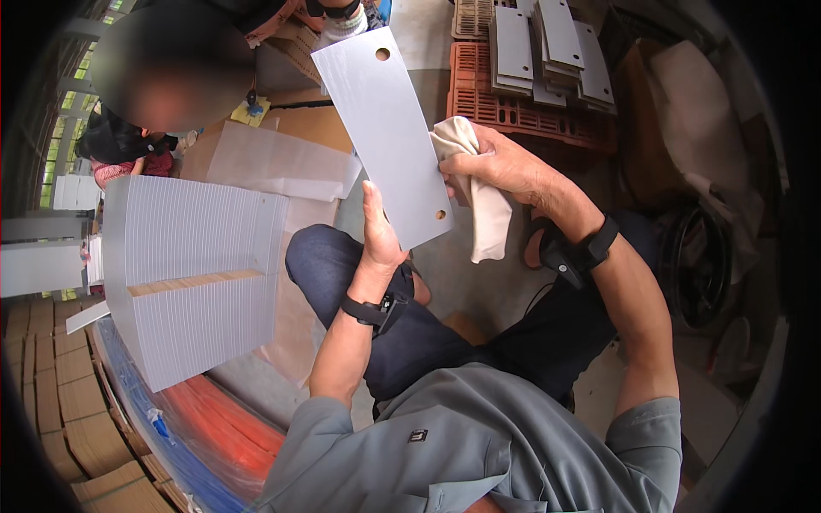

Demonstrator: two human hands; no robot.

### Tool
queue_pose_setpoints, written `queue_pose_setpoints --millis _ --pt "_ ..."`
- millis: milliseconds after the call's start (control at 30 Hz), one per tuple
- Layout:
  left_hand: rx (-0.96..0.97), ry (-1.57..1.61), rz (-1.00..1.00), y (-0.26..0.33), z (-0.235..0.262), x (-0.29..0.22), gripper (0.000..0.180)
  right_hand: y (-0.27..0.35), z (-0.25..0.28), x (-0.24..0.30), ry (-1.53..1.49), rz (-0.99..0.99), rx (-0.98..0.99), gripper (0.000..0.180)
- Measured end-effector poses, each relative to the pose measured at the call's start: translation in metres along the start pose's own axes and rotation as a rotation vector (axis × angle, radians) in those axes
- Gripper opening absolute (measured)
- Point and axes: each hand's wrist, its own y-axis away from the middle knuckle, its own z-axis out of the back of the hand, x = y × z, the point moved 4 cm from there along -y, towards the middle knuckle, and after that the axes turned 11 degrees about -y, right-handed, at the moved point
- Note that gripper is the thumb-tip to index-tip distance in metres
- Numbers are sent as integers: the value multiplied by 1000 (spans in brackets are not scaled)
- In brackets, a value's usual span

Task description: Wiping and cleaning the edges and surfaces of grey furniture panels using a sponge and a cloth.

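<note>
A long grey panel (386, 137) with a round hole near each end stands tilted in front of me. Its lower left edge rests in my left hand (379, 229), the thumb up along the edge and the other fingers hidden behind. My right hand (506, 162) is closed round a cream cloth (489, 229) and presses it to the panel's right edge. The cloth's loose end hangs below the hand.
On my left stands a large stack of grey panels (192, 227). Ahead to the right, an orange-red plastic crate (530, 120) bears several panels (560, 38). Brown boards (81, 385) and an orange wrapped bundle (222, 419) lie lower left. Co-workers are at the upper left.
</note>
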Motion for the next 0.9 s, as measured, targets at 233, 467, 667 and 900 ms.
queue_pose_setpoints --millis 233,467,667,900 --pt "31 21 15 1 -2 4 91 3 17 70 586 826 -410 40" --pt "137 15 52 0 -7 12 87 -20 -22 97 966 1536 -419 31" --pt "-266 209 57 -1 28 0 82 -13 -65 -12 817 944 480 53" --pt "-144 307 -90 -5 46 -28 89 33 -24 -121 875 -187 846 29"
